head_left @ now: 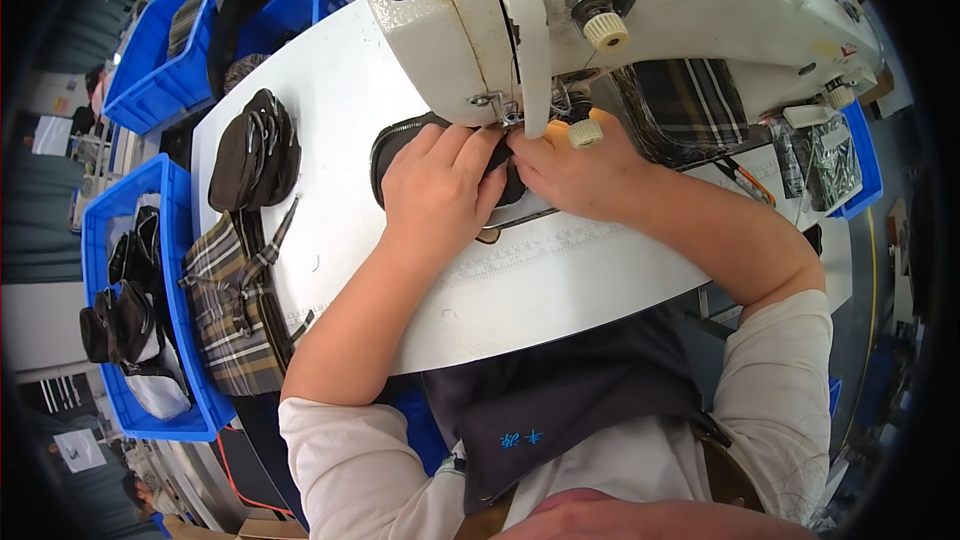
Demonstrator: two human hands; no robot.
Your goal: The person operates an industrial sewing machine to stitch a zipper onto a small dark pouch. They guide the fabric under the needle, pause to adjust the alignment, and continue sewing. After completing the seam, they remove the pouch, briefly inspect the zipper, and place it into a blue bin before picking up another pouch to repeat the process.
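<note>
A dark brown fabric piece with a zipper along its edge (382,152) lies under the head of a white sewing machine (440,50). My left hand (440,180) presses on it from the left, fingers bent toward the needle area. Close by on the other side, my right hand (580,170) has its fingertips at the cloth just below the presser foot; its fingers are partly hidden by the machine's parts. Both hands pinch or hold the piece near the needle, and the needle's tip is hidden.
Stacked dark zippered pouches (255,152) lie on the white table (450,325) at left, beside plaid fabric (235,310) over its edge. Blue bins (205,380) stand farther left. Right of the machine are folded plaid pieces (690,105) and orange-handled snips (755,185).
</note>
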